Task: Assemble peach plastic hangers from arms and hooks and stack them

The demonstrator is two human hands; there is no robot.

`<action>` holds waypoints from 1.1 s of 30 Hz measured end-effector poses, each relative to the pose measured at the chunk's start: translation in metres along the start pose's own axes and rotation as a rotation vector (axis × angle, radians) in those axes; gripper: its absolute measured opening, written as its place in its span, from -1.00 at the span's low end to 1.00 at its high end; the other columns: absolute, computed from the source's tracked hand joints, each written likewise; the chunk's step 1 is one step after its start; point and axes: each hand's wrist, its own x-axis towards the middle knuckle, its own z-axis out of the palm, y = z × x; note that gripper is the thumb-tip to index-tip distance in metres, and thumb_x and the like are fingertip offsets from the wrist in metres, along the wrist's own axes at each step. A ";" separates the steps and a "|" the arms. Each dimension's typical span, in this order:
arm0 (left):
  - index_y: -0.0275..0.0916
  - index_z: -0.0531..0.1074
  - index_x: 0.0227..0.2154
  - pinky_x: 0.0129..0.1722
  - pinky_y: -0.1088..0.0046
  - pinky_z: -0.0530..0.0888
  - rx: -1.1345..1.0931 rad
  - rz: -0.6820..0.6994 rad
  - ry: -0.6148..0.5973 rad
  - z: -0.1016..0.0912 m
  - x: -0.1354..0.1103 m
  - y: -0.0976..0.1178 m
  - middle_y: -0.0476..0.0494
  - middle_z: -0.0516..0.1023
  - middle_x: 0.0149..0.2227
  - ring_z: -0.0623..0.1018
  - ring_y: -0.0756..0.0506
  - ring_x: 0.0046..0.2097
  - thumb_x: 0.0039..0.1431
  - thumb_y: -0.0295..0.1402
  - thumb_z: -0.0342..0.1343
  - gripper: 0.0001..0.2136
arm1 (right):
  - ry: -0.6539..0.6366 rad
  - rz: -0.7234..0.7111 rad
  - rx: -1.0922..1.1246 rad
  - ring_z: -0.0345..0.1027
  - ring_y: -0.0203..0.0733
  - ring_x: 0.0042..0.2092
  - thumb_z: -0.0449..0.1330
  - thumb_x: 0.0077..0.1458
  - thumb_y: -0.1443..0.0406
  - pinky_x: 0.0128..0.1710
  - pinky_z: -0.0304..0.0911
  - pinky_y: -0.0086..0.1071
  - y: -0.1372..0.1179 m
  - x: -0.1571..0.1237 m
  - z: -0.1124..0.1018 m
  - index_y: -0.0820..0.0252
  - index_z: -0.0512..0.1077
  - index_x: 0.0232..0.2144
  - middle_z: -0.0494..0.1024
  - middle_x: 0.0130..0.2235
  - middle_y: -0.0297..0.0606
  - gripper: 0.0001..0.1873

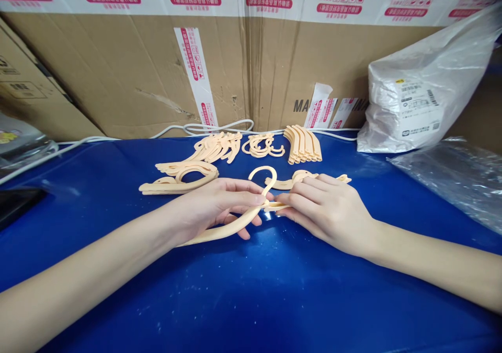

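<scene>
My left hand (pixel 219 202) is closed on a cream plastic hanger (pixel 227 229), its thumb pressing at the joint below the hook (pixel 271 174). One curved arm of the hanger runs down to the left under my wrist. With its fingers closed, my right hand (pixel 331 212) grips a short arm piece (pixel 278 206) that meets the joint from the right; most of that piece is hidden by the fingers. Behind my left hand lie folded hangers (pixel 178 186). More cream hanger parts (pixel 282 183) lie behind my right hand, partly covered by it.
Along the back of the blue table (pixel 243 300) lie piled arm pieces (pixel 217 146), loose hooks (pixel 262 145) and stacked arm pieces (pixel 304 144). Cardboard boxes (pixel 129 70) and a white cable (pixel 172 128) stretch behind. A white plastic bag (pixel 386 107) stands at right, beside clear film (pixel 458 175).
</scene>
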 end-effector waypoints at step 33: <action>-0.27 0.51 -0.34 -0.44 0.57 0.55 0.086 0.004 0.007 0.013 -0.001 -0.004 -0.10 0.59 -0.35 0.59 -0.04 -0.33 0.04 -0.38 0.29 -0.88 | 0.030 0.029 0.017 0.38 -0.24 -0.35 0.02 0.31 0.28 -0.37 0.16 -0.37 0.004 0.000 -0.002 0.26 0.51 -0.24 0.55 -0.42 -0.25 -0.73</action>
